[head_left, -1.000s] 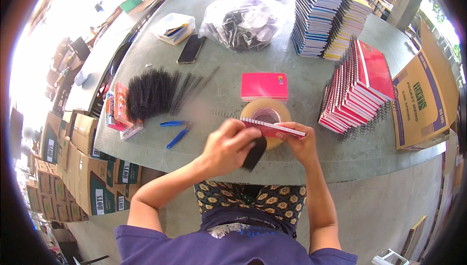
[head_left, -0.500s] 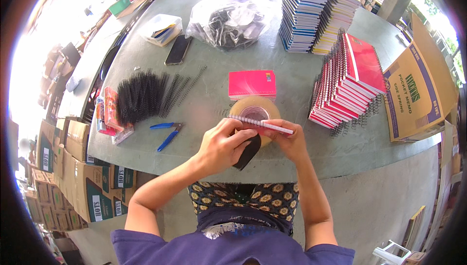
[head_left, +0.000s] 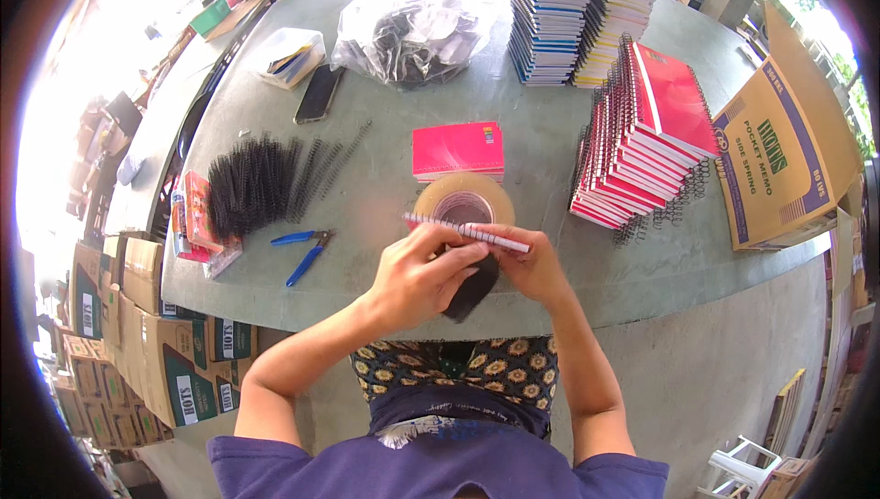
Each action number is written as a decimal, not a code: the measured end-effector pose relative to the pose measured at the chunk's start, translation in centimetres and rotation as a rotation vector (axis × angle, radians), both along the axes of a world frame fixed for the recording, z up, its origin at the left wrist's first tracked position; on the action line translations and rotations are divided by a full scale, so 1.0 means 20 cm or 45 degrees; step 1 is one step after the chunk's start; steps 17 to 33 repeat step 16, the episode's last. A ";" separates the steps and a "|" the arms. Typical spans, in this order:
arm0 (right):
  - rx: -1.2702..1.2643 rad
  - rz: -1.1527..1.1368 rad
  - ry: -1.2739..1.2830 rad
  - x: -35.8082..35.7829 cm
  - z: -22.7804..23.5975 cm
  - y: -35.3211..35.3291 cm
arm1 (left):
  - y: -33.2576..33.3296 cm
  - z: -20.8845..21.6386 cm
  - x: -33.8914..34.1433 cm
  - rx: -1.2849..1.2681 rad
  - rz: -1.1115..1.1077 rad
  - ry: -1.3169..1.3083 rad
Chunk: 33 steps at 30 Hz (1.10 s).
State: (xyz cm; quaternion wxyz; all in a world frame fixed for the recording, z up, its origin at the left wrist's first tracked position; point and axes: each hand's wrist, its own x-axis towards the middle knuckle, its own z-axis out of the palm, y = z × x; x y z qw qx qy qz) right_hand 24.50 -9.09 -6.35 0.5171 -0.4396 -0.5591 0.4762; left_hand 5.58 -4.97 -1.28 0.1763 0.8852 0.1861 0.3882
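Over the near edge of the table, both hands hold a small spiral notebook (head_left: 510, 241) edge-on, its white page edges and dark wire coil facing up. My left hand (head_left: 420, 272) pinches its left part, thumb and fingers at the coil. My right hand (head_left: 532, 265) is closed round its right end. Just beyond and partly under the notebook lies a wide roll of tape (head_left: 458, 188). A flat black piece (head_left: 473, 296) shows below my fingers; what it is I cannot tell. Behind the roll is a short pile of pink-red notebooks (head_left: 457, 150).
To the left are loose black coils (head_left: 255, 186), blue-handled cutters (head_left: 306, 255) and a phone (head_left: 319, 93). A clear bag (head_left: 417, 32) and plastic tub (head_left: 291, 56) stand farther back. On the right are red notebooks (head_left: 642, 132), taller notebook stacks (head_left: 555, 18) and an open carton (head_left: 779, 160).
The view has shifted slightly, so the table's things sit a little further left. Both hands keep their grip on the notebook, with only small finger movement along the coil.
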 end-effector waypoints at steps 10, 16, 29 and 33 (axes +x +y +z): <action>-0.099 0.038 -0.197 0.00 0.01 0.01 | 0.07 0.18 0.07 0.311 0.418 -0.326; 0.102 0.066 -0.092 0.00 0.05 0.03 | -0.03 -0.19 -0.18 -0.384 0.298 0.311; 0.102 0.066 -0.092 0.00 0.05 0.03 | -0.03 -0.19 -0.18 -0.384 0.298 0.311; 0.102 0.066 -0.092 0.00 0.05 0.03 | -0.03 -0.19 -0.18 -0.384 0.298 0.311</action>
